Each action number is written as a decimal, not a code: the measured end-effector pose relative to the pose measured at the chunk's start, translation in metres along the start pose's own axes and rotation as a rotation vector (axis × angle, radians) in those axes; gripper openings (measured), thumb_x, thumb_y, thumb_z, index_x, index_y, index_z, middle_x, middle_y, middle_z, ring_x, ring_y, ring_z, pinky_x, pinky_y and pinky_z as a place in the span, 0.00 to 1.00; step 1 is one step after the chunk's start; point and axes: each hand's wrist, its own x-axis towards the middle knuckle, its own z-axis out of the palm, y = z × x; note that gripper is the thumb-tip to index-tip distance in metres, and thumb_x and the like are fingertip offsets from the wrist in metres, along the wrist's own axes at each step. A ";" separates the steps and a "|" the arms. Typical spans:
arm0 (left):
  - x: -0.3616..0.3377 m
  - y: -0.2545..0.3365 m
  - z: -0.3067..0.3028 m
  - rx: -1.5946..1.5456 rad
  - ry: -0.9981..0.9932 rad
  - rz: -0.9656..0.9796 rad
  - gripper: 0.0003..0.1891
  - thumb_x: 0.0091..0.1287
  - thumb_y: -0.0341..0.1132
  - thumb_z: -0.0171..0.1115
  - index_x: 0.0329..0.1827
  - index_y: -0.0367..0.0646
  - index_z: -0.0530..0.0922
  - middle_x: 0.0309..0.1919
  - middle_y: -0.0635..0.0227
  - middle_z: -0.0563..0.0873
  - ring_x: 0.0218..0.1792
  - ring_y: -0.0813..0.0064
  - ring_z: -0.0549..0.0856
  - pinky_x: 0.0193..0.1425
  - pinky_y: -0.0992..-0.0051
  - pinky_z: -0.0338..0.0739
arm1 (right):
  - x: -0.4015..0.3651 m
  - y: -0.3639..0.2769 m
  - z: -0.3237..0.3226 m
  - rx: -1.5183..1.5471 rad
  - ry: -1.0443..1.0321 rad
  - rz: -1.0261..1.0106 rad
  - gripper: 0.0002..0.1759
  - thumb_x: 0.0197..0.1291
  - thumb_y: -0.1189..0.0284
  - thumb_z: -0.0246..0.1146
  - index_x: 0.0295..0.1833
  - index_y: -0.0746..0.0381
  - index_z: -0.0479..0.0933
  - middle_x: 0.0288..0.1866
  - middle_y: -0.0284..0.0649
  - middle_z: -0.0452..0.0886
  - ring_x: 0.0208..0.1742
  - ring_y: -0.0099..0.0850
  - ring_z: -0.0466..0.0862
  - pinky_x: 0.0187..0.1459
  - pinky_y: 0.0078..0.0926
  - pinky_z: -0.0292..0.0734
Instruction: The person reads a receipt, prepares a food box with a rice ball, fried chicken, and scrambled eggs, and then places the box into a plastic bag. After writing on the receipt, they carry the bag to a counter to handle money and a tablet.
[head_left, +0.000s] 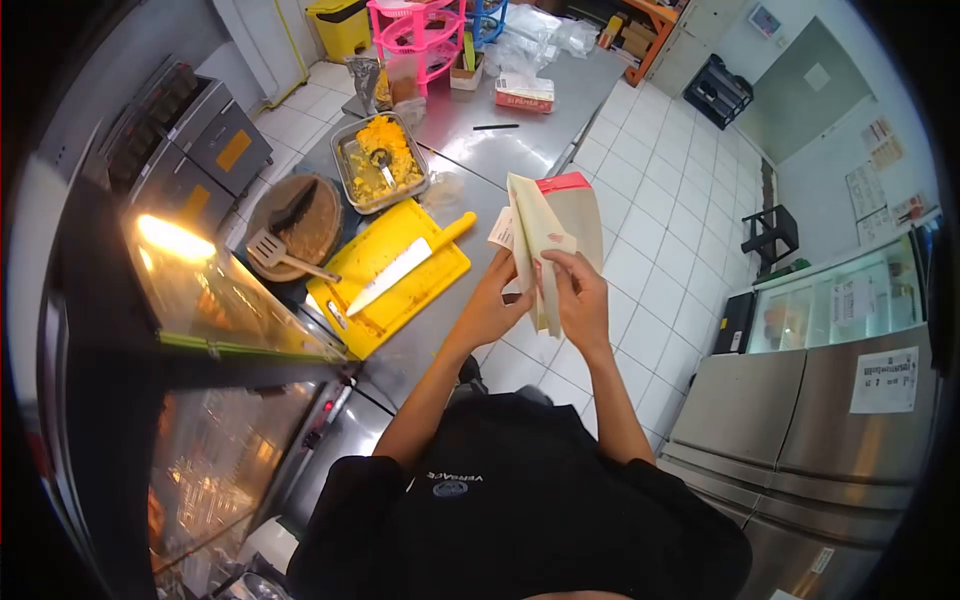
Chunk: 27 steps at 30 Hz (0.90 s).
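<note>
— Hands first: what have you got?
— Left hand (490, 305) and right hand (582, 292) are both raised in front of the chest. Each pinches a stack of paper bags (548, 225) held upright between them, just beside the counter's edge.
— And beyond them?
— On the steel counter (520, 150) I see a yellow cutting board (440, 275) with a knife (395, 275) lying across it. Past that a spatula (278, 255) rests on a round wooden board (315, 235). Farther back sits a metal tray (340, 160) of yellow food.

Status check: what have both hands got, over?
Left hand and right hand both shut on paper bags. Knife lies on yellow cutting board to the left, untouched.
</note>
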 end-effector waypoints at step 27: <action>0.455 -0.111 0.026 1.252 0.257 -0.560 0.10 0.61 0.25 0.57 0.43 0.43 0.84 0.43 0.63 0.85 0.40 0.57 0.86 0.42 0.60 0.82 | 0.677 0.179 0.065 0.240 -0.854 -0.113 0.16 0.68 0.72 0.59 0.56 0.69 0.75 0.44 0.46 0.86 0.40 0.31 0.89 0.34 0.26 0.85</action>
